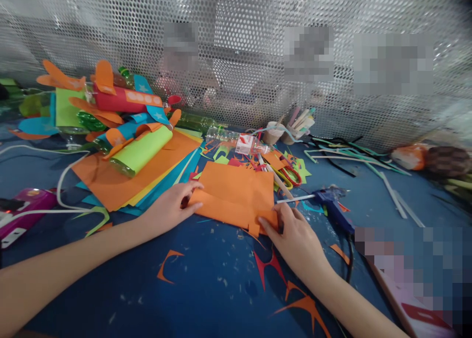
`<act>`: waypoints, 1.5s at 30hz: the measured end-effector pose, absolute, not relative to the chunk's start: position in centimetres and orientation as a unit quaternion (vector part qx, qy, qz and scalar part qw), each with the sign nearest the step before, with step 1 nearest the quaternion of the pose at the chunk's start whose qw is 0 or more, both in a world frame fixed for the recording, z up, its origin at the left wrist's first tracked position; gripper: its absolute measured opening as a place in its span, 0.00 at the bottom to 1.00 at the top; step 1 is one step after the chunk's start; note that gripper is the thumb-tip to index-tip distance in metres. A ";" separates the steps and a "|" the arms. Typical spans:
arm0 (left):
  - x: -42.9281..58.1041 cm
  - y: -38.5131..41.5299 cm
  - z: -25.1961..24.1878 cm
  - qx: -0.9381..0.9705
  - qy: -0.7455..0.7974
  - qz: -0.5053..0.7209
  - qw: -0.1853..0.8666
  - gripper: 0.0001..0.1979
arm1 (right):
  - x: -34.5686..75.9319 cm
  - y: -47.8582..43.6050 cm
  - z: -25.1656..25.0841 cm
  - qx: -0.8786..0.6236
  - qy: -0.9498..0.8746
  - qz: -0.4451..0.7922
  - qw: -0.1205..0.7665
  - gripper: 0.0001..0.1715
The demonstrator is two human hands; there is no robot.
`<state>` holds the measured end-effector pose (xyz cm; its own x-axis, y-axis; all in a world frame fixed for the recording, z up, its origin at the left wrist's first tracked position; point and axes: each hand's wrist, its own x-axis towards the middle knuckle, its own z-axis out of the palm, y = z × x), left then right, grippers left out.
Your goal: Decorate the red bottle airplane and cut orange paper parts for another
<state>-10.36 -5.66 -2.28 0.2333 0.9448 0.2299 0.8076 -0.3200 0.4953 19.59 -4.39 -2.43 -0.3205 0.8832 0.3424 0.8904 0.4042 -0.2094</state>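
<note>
Nearest me, orange and red scraps (273, 266) lie on the blue table (206, 289). Just past them my right hand (295, 234) pinches the near right corner of the orange sheet (236, 195), thumb at the edge and fingers on top. My left hand (169, 207) lies open, its fingers pressed flat on the sheet's left edge, gripping nothing. The sheet rests on the table between both hands, partly folded. A blue glue gun (332, 205) sits just right of it. Beyond are scissors (291, 175), a paper stack (121, 180) with a green roll (142, 151) on it, a clear bottle (236, 138) and cups (273, 131) against the mesh wall (236, 43).
</note>
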 end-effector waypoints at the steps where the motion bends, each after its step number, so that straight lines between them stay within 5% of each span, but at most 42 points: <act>1: -10.4 -5.7 -2.4 0.774 0.567 0.246 0.135 0.16 | 19.6 -4.4 -2.4 -0.545 -0.813 -0.012 0.205 0.15; 20: -10.2 -6.2 -2.7 0.813 0.532 0.221 0.088 0.15 | 19.6 -4.3 -2.3 -0.539 -0.817 0.012 0.203 0.14; 27: -10.0 -6.2 -2.4 0.859 0.461 0.219 -0.046 0.11 | 19.5 -4.4 -2.4 -0.534 -0.821 -0.015 0.203 0.16; 45: -10.0 -7.0 -0.9 0.942 0.309 0.130 -0.011 0.18 | 19.6 -4.7 -1.8 -0.513 -0.843 -0.043 0.153 0.13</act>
